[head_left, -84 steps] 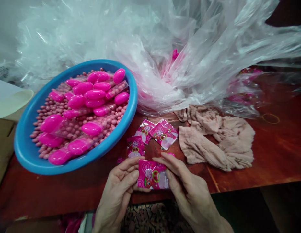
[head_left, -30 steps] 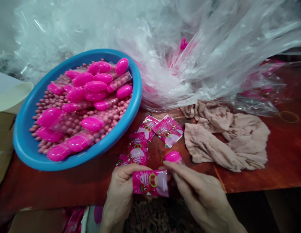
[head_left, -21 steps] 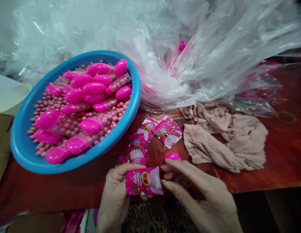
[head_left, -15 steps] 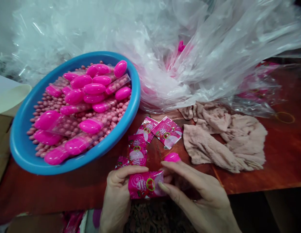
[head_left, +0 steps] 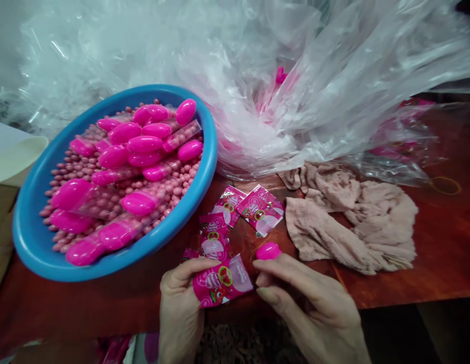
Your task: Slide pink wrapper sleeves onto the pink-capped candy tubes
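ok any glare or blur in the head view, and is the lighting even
Head view: whitish glints on the plastic film and pink caps; the head view shows the packet's picture fairly clearly, its small print illegible; light is uneven, near black below the table at lower right.

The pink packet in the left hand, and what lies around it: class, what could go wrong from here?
The left hand pinches the pink packet at one end, so it might crease or slip.
Just beyond the right hand is a pink cap; I cannot tell whether it is held, so it might get knocked.
The blue basin is heaped with pink-capped tubes, so one near its rim could roll out.
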The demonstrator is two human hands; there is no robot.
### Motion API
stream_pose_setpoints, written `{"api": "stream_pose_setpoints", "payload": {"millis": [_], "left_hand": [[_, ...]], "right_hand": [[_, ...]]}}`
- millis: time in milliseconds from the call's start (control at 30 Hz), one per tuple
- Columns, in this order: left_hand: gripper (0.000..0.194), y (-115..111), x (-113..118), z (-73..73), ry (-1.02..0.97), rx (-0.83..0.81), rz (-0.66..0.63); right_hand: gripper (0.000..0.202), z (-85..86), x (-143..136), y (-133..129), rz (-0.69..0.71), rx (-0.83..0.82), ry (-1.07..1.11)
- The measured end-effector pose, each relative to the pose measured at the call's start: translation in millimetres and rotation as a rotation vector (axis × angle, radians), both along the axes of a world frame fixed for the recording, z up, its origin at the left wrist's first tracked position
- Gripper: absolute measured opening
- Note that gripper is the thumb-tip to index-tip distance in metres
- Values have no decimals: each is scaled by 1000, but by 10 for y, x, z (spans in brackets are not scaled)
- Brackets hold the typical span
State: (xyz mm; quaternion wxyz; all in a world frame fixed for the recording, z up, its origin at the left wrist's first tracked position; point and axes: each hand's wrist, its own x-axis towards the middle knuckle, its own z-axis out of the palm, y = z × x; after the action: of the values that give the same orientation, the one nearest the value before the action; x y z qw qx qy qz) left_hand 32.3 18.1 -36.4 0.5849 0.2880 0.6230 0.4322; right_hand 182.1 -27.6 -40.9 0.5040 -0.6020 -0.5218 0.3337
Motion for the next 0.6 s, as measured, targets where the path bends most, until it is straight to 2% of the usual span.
{"api": "stream_pose_setpoints", "payload": {"millis": [200,467,600], "left_hand": [[23,-31,-48,-5,146,156,-100],[36,-68,-89,-2,281,394,-219],[36,-41,-46,23,248,445,-244]], "right_hand": [[5,14,9,12,82,37,54],[14,88,-5,21,110,-25,301],[17,107,-38,-51,138,23,299]]}}
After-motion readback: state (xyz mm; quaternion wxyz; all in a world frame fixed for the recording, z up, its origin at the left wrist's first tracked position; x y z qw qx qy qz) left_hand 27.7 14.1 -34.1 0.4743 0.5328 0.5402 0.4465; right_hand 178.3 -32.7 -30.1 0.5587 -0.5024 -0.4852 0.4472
